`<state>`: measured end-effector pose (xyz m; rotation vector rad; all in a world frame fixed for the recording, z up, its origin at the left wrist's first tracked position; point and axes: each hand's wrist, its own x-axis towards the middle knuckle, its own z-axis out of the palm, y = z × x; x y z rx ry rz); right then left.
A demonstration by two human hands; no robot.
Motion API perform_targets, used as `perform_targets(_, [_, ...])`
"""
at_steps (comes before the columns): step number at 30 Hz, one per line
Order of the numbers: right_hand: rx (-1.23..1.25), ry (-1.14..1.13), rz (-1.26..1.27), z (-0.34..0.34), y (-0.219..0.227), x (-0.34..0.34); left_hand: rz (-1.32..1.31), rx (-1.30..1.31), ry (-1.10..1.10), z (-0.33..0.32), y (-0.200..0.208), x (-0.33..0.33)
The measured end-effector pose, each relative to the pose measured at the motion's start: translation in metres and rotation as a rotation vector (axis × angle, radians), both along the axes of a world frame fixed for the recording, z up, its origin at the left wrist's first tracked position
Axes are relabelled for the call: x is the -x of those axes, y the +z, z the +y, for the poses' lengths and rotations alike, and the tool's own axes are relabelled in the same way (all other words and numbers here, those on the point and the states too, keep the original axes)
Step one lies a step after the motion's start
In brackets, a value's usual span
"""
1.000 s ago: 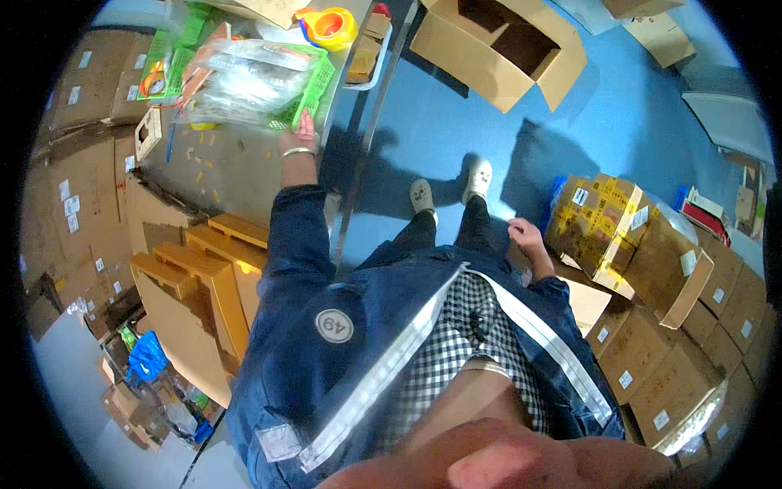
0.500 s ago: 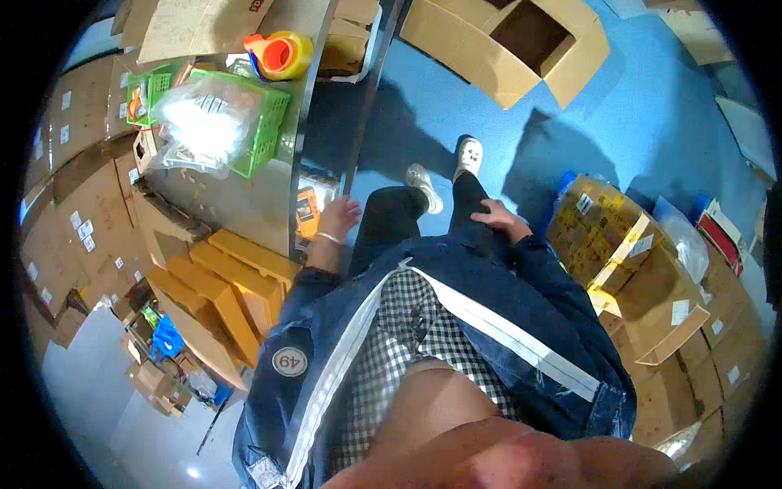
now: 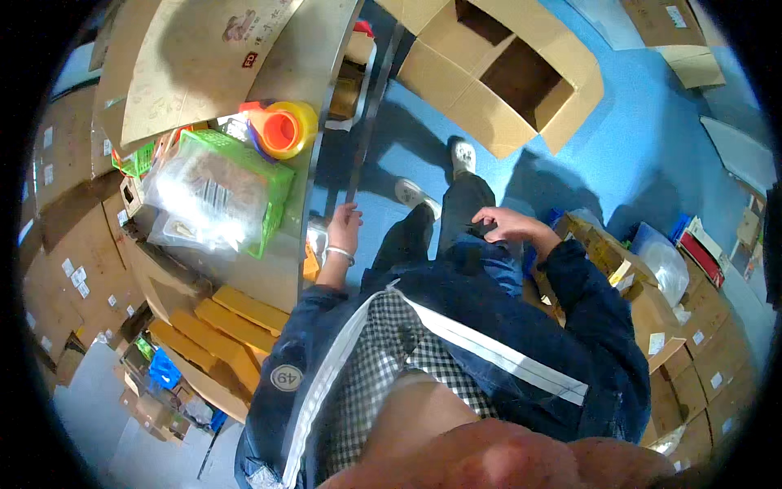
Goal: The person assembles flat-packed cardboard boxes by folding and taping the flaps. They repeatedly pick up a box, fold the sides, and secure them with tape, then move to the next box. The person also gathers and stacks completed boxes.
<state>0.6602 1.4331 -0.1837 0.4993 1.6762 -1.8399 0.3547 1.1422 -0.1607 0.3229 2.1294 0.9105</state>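
My left hand [image 3: 344, 230], with a white band at the wrist, hangs beside the metal-edged workbench [image 3: 296, 213]. Its fingers are loosely bent and slightly apart, with nothing visible in them. In front of my right thigh, my right hand [image 3: 511, 225] has its fingers curled around a small dark thing that blends with my dark clothes; I cannot make out what it is. Nearest to the left hand on the bench lie a green plastic basket [image 3: 279, 204] with a clear plastic bag [image 3: 204, 196] over it, and a yellow-and-orange tape dispenser [image 3: 291, 134].
An open cardboard box [image 3: 432, 77] stands on the blue floor [image 3: 607, 106] ahead. A taped carton [image 3: 599, 236] and stacked boxes line my right. Yellow boxes [image 3: 236, 326] stand at my left below the bench. A flat cardboard sheet [image 3: 195, 65] lies on the bench.
My feet have shifted in a step, and the bench and open box now sit lower in view. My right hand has moved inward, its fingers curling; the left hand stays beside the bench.
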Motion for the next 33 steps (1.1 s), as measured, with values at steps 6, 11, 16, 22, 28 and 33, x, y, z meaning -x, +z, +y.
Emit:
perform_targets(6, [-0.323,0.630,0.296,0.035,-0.045,0.154,0.035,0.436,-0.313,-0.029,-0.051,0.005])
perform_targets(11, [-0.816,0.334,0.235,0.119,-0.132,0.321,-0.034,0.408,-0.091,0.045,-0.138,-0.006])
perform_targets(16, [-0.945,-0.138,0.489,0.173,-0.227,0.389,0.337,0.415,-0.298,0.127,-0.299,0.089])
perform_targets(22, [-0.975,0.024,0.706,0.163,-0.344,0.410,0.812,0.392,-0.081,0.190,-0.400,0.192])
perform_targets(28, [-1.224,0.323,0.914,0.160,-0.394,0.482,0.772,0.387,-0.211,0.178,-0.441,0.205])
perform_targets(33, [-1.283,0.767,0.616,0.166,-0.414,0.529,0.806,0.464,-0.224,0.174,-0.438,0.196])
